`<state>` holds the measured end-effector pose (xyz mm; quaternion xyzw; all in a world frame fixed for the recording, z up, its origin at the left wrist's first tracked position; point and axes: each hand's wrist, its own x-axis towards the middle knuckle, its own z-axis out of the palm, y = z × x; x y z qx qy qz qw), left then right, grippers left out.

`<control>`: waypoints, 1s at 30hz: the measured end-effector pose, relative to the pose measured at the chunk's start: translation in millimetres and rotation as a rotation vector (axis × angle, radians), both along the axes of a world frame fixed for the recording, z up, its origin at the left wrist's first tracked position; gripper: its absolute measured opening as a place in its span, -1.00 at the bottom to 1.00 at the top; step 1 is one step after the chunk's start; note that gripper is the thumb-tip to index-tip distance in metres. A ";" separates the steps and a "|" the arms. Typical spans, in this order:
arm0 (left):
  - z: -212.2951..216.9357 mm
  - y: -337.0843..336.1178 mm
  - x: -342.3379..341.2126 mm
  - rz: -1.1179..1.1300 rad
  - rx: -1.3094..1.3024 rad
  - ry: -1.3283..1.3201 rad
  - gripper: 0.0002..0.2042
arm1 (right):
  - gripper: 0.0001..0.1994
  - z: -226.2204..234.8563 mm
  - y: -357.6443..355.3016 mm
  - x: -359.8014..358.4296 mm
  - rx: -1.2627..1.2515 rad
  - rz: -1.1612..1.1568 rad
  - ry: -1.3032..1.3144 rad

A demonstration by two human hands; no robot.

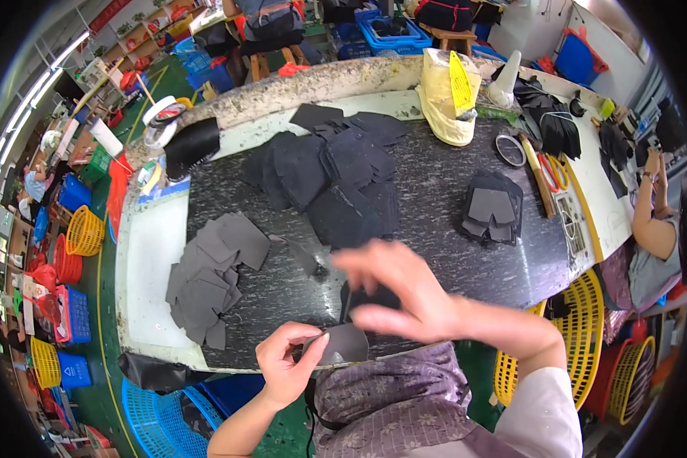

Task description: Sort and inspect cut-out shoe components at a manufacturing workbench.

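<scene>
Pinched between the thumb and fingers of my left hand (284, 365) is a dark grey cut piece of sheet material (347, 345), by the table's front edge. My right hand (408, 294) hovers just above and right of it, slightly blurred, its fingers apart with nothing seen in them. Partly hidden beneath that hand is a black piece (375, 296). To the left lies a loose spread of grey pieces (210, 271). A larger heap of black pieces (313, 172) sits further back. At the right is a small stack of dark pieces (494, 206) with grey ones on top.
Tape rolls (160, 126) stand at the back left, a cream bag (443, 99) and a white cone (505, 80) at the back. Scissors (551, 172) lie right. Yellow (588, 336) and blue baskets (153, 416) flank me below. Another person (656, 229) sits at the right.
</scene>
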<state>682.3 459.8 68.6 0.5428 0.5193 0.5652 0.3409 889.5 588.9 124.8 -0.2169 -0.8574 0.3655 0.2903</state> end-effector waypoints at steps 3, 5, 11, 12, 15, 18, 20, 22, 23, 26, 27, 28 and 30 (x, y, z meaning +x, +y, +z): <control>11.7 13.8 23.1 -0.123 -0.150 -0.128 -0.78 | -0.42 -24.8 -47.8 32.9 -0.347 -0.045 -0.081; 6.6 28.5 27.5 -0.188 -0.173 -0.090 -0.69 | -0.48 -29.0 -45.2 44.2 -0.436 -0.175 0.135; 3.4 68.0 33.5 -0.259 -0.257 0.196 -0.60 | -0.78 -52.1 -26.7 45.9 -0.251 -0.253 0.011; 1.9 69.1 32.4 -0.281 -0.261 0.186 -0.59 | -0.82 -55.4 -27.0 46.5 -0.228 -0.265 0.005; -0.8 69.2 34.7 -0.295 -0.285 0.187 -0.57 | -0.87 -57.4 -29.3 47.0 -0.236 -0.277 0.007; -3.9 69.2 36.0 -0.280 -0.223 0.269 -0.57 | -0.87 -55.5 -33.7 43.6 -0.070 -0.306 -0.077; -7.1 71.0 36.8 -0.263 -0.162 0.340 -0.57 | -0.85 -56.1 -22.8 45.6 0.157 -0.300 -0.109; -10.1 74.2 40.0 -0.190 0.003 0.525 -0.66 | -0.78 -56.1 0.7 55.7 0.425 -0.385 -0.270; -13.2 75.5 39.7 -0.183 0.005 0.526 -0.66 | -0.70 -51.4 10.2 56.2 0.411 -0.446 -0.262; -14.5 79.1 40.8 -0.089 0.283 0.915 -0.85 | -0.58 -51.2 -1.7 32.4 0.214 -0.229 -0.258; -18.6 78.6 36.6 -0.081 0.235 0.777 -0.88 | -0.53 -55.6 -5.1 29.7 0.185 -0.170 -0.158; -18.2 76.6 28.6 -0.098 0.115 0.531 -0.90 | -0.53 -57.7 -7.2 28.8 0.025 -0.146 -0.151; -20.4 77.3 13.8 -0.093 -0.051 0.057 -0.92 | -0.53 -53.2 -14.2 31.3 -0.128 -0.117 -0.146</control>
